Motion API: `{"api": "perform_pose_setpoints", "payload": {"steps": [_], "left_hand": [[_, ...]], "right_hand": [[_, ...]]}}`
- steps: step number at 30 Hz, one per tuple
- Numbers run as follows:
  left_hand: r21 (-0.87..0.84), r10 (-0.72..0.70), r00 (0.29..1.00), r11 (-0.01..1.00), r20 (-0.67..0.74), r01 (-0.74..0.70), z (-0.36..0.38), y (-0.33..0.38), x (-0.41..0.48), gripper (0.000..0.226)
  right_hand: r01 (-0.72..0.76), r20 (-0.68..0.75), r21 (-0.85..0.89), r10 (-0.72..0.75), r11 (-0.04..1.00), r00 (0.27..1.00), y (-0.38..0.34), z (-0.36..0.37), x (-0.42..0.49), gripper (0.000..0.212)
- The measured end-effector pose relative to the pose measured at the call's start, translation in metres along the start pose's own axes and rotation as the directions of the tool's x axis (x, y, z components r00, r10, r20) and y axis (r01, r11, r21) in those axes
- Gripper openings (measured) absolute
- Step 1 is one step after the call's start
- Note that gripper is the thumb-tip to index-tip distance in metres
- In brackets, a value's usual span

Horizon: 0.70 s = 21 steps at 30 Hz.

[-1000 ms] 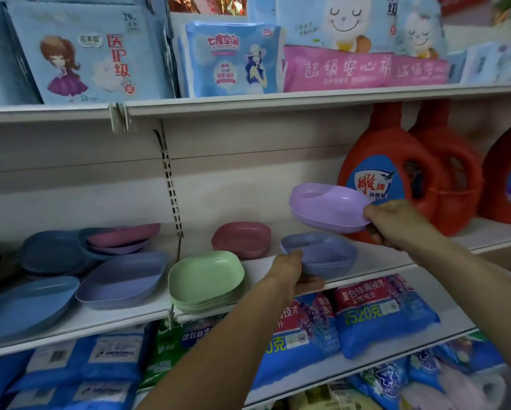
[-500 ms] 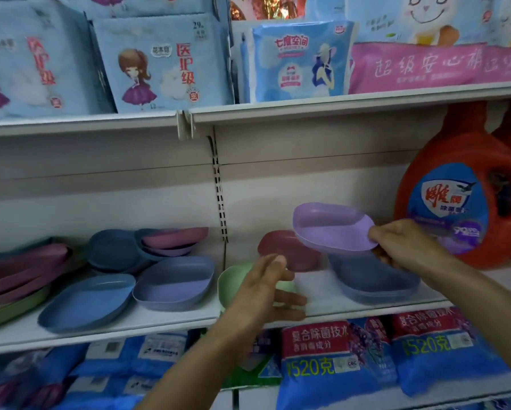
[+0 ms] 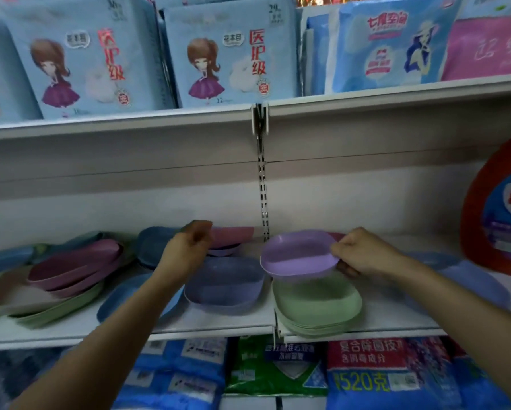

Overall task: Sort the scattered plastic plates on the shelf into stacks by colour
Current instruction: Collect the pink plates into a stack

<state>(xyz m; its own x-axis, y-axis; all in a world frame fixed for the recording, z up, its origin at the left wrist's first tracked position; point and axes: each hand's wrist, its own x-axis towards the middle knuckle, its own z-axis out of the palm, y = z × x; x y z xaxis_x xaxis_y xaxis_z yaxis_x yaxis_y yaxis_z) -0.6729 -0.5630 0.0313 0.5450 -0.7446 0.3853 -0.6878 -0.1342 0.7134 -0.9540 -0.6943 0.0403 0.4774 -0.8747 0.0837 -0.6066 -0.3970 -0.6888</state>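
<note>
Lilac plate (image 3: 297, 254) is up in the air, tilted, pinched at its right rim by the right hand (image 3: 363, 254), just above the green stack (image 3: 318, 306) at the shelf (image 3: 213, 322) front. Beside that stack, 1 blue-violet plate (image 3: 224, 287) sits flat. Behind it, a pink plate (image 3: 233, 235) rests on another. Far left, mauve plates (image 3: 74, 266) lean on a green plate (image 3: 59, 310).

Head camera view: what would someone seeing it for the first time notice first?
The right hand pinches a lilac plate by its rim at mid-shelf, over a stack of green plates. The left hand, fingers curled, is at a pink plate near the back; whether it grips the plate is unclear. A big red detergent jug stands at the far right.
</note>
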Motion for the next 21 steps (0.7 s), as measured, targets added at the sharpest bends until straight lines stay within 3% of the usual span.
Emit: {"api": "perform_pose_setpoints", "payload": {"steps": [1, 3, 5, 8, 14, 17, 21], "left_hand": [[0.195, 0.041, 0.998, 0.98, 0.042, -0.049, 0.001, -0.006, 0.013, 0.033], [0.517, 0.061, 0.978, 0.842, 0.198, -0.157, 0.003, -0.012, 0.035, 0.036], [0.64, 0.005, 0.957, 0.742, 0.291, -0.199, 0.004, -0.014, 0.047, 0.039], [0.65, 0.005, 0.94, 0.721, 0.34, -0.239, -0.001, -0.013, 0.048, 0.04], [0.539, 0.104, 0.934, 0.792, 0.341, -0.285, -0.023, -0.018, 0.041, 0.023], [0.498, 0.172, 0.952, 0.82, 0.254, -0.281, -0.039, -0.02, 0.032, 0.016], [0.404, 0.358, 0.928, 0.837, 0.107, -0.37, -0.059, -0.025, 0.013, 0.024]], "right_hand": [[-0.01, 0.016, -0.013, 0.011, 1.0, 1.0, -0.008, 0.004, 0.002, 0.045], [-0.02, 0.054, -0.023, 0.021, 1.0, 0.998, -0.026, 0.014, 0.005, 0.037], [-0.011, 0.093, -0.044, 0.015, 0.999, 0.996, -0.043, 0.026, 0.007, 0.031], [-0.001, 0.126, -0.085, 0.012, 0.996, 0.992, -0.062, 0.046, 0.011, 0.032], [-0.047, 0.121, -0.117, 0.061, 0.992, 0.991, -0.071, 0.063, 0.024, 0.03], [-0.11, 0.008, -0.149, 0.112, 0.983, 0.994, -0.068, 0.05, 0.033, 0.025], [-0.157, -0.107, -0.188, 0.138, 0.97, 0.985, -0.06, 0.042, 0.047, 0.021]]}}
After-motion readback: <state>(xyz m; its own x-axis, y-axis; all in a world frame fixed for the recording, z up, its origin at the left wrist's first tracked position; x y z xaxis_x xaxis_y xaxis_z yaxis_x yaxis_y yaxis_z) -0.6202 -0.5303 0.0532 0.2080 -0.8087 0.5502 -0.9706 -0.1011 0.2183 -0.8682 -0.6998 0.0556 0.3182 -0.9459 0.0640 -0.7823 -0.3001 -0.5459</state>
